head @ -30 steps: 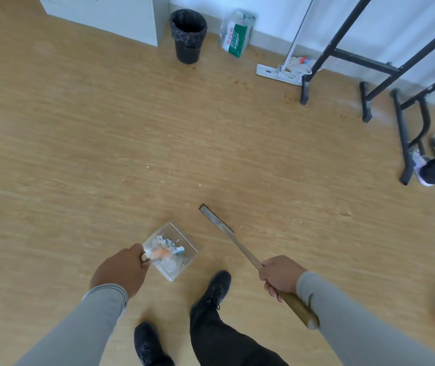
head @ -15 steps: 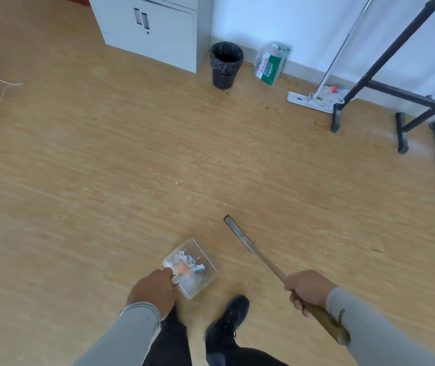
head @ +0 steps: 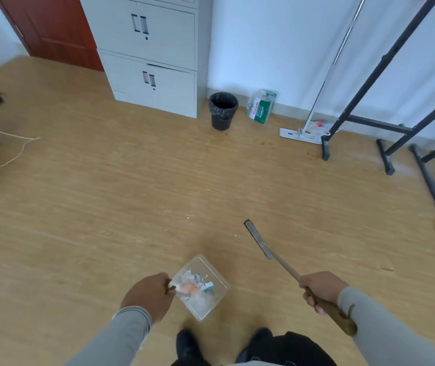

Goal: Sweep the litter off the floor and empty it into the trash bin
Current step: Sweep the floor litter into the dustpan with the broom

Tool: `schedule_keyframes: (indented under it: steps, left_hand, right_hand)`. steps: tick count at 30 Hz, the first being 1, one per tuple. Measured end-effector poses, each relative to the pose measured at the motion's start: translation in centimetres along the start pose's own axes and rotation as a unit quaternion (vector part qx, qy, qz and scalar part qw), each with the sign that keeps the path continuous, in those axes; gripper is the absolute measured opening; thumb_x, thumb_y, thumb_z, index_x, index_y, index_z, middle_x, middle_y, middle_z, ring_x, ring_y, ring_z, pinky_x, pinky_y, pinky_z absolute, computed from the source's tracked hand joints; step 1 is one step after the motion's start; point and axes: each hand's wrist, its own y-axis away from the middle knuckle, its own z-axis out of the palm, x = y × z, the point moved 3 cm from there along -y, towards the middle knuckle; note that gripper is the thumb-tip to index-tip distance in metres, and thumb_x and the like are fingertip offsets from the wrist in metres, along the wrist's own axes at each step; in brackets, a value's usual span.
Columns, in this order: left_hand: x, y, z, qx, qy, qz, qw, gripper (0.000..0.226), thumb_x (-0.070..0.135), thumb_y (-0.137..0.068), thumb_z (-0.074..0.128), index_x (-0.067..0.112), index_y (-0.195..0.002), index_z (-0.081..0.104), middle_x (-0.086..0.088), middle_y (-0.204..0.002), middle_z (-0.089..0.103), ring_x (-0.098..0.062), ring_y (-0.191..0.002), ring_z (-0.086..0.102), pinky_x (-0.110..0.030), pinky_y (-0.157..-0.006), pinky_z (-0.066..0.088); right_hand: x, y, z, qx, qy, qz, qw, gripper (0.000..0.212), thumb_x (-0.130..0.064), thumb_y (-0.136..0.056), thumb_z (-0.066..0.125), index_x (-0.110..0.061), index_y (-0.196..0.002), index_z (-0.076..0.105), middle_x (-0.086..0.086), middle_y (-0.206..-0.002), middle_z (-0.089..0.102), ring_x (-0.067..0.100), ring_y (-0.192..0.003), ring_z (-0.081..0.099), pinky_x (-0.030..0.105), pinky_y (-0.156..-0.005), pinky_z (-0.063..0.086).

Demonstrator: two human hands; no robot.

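The left hand (head: 146,295) is curled tight round the short handle of a see-through plastic dustpan (head: 201,286). It holds the pan flat, likely so nothing spills. Inside lies the litter, a heap of crumpled white, orange and blue paper scraps (head: 196,283).

The right hand (head: 319,289) is wrapped round the brown wooden handle of a long thin broom (head: 259,243). The brush end points forward and sits low by the wooden floor (head: 105,207), out of the way of the pan.

Two tiny white bits (head: 188,217) lie on the floor ahead of the pan.

The round black trash bin with a black bag (head: 223,110) stands far off by the wall, just beside a tall grey metal cupboard (head: 155,56). The pan is well apart from it.

Compared with a moment ago, the view has tipped up, so more of the cupboard shows and a red-brown door (head: 50,30) has come into sight. The bin looks bigger, so the person seems to be walking to it.
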Motion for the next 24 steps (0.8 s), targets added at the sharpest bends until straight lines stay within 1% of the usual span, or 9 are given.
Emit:
schedule_keyframes:
  steps: [4, 7, 11, 14, 17, 18, 21, 22, 24]
  left_hand:
    - [-1.9, -0.5, -2.5, 0.012, 0.004, 0.0, 1.0, 0.015, 0.042, -0.096, 0.055, 0.029, -0.099, 0.062, 0.006, -0.079, 0.065, -0.012, -0.069, 0.062, -0.028, -0.065, 0.053]
    - [-2.7, -1.6, -3.9, 0.018, 0.005, -0.008, 1.0, 0.017, 0.044, -0.096, 0.056, 0.028, -0.098, 0.062, 0.007, -0.077, 0.065, -0.011, -0.068, 0.063, -0.029, -0.063, 0.054]
    - [-3.5, -4.2, -4.7, 0.014, 0.014, -0.028, 0.999, 0.017, 0.044, -0.096, 0.057, 0.027, -0.092, 0.061, 0.007, -0.074, 0.066, -0.013, -0.067, 0.064, -0.033, -0.066, 0.059]
    - [-3.7, -6.6, -4.8, 0.008, 0.009, -0.044, 0.999, 0.017, 0.044, -0.097, 0.057, 0.028, -0.097, 0.062, 0.008, -0.076, 0.067, -0.012, -0.068, 0.065, -0.034, -0.068, 0.059]
    - [-3.6, -9.2, -4.8, -0.006, -0.002, -0.057, 0.998, 0.019, 0.046, -0.097, 0.057, 0.028, -0.101, 0.062, 0.008, -0.077, 0.067, -0.012, -0.069, 0.065, -0.034, -0.068, 0.059]
    - [-3.5, -10.2, -4.9, -0.012, -0.008, -0.061, 0.998, 0.019, 0.045, -0.097, 0.057, 0.028, -0.102, 0.062, 0.008, -0.078, 0.067, -0.012, -0.07, 0.065, -0.034, -0.069, 0.059]
    - [-3.3, -13.4, -4.9, -0.029, -0.025, -0.061, 0.997, 0.018, 0.045, -0.098, 0.055, 0.029, -0.103, 0.062, 0.008, -0.08, 0.065, -0.012, -0.072, 0.063, -0.033, -0.07, 0.057]
    - [-3.2, -14.4, -4.8, -0.036, -0.034, -0.06, 0.997, 0.018, 0.045, -0.098, 0.055, 0.029, -0.104, 0.061, 0.008, -0.08, 0.065, -0.012, -0.073, 0.062, -0.032, -0.071, 0.056]
    - [-3.0, -16.3, -4.4, -0.05, -0.044, -0.059, 0.996, 0.019, 0.044, -0.099, 0.054, 0.028, -0.107, 0.061, 0.008, -0.084, 0.064, -0.013, -0.076, 0.063, -0.033, -0.072, 0.055]
  right_hand:
    - [-0.9, -0.2, 1.0, 0.007, -0.025, 0.003, 1.0, 0.018, -0.013, -0.096, 0.056, 0.004, -0.093, 0.061, 0.012, -0.055, 0.055, 0.019, -0.036, 0.043, 0.023, -0.039, 0.038]
    - [-2.1, -1.0, 1.3, 0.007, -0.042, 0.019, 0.999, 0.017, -0.013, -0.097, 0.056, 0.003, -0.091, 0.06, 0.012, -0.056, 0.056, 0.019, -0.037, 0.043, 0.023, -0.039, 0.039]
    - [-4.1, -3.4, 1.2, 0.01, -0.031, 0.043, 0.999, 0.018, -0.012, -0.097, 0.055, 0.004, -0.093, 0.06, 0.013, -0.058, 0.056, 0.02, -0.04, 0.043, 0.026, -0.04, 0.039]
    - [-6.6, -6.0, 0.8, 0.011, -0.019, 0.054, 0.998, 0.017, -0.012, -0.098, 0.053, 0.004, -0.097, 0.059, 0.013, -0.057, 0.056, 0.022, -0.041, 0.043, 0.027, -0.04, 0.04]
    - [-9.7, -9.5, 0.1, 0.017, -0.013, 0.06, 0.998, 0.019, -0.013, -0.098, 0.051, 0.004, -0.101, 0.058, 0.012, -0.056, 0.057, 0.024, -0.044, 0.044, 0.032, -0.046, 0.04]
    - [-10.6, -10.5, 0.1, 0.022, -0.01, 0.066, 0.998, 0.018, -0.013, -0.098, 0.051, 0.003, -0.101, 0.058, 0.012, -0.056, 0.057, 0.024, -0.042, 0.044, 0.031, -0.045, 0.04]
    - [-12.8, -13.7, 0.8, 0.03, -0.016, 0.073, 0.997, 0.014, -0.012, -0.099, 0.051, 0.002, -0.101, 0.056, 0.015, -0.061, 0.057, 0.02, -0.029, 0.044, 0.023, -0.037, 0.04]
    - [-13.6, -14.9, 1.2, 0.031, -0.007, 0.073, 0.997, 0.016, -0.012, -0.098, 0.052, 0.003, -0.102, 0.058, 0.016, -0.062, 0.058, 0.019, -0.028, 0.045, 0.022, -0.037, 0.041]
    - [-14.5, -17.1, 2.5, 0.029, 0.029, 0.073, 0.996, 0.021, -0.012, -0.097, 0.052, 0.006, -0.101, 0.061, 0.015, -0.06, 0.061, 0.021, -0.031, 0.047, 0.024, -0.041, 0.043]
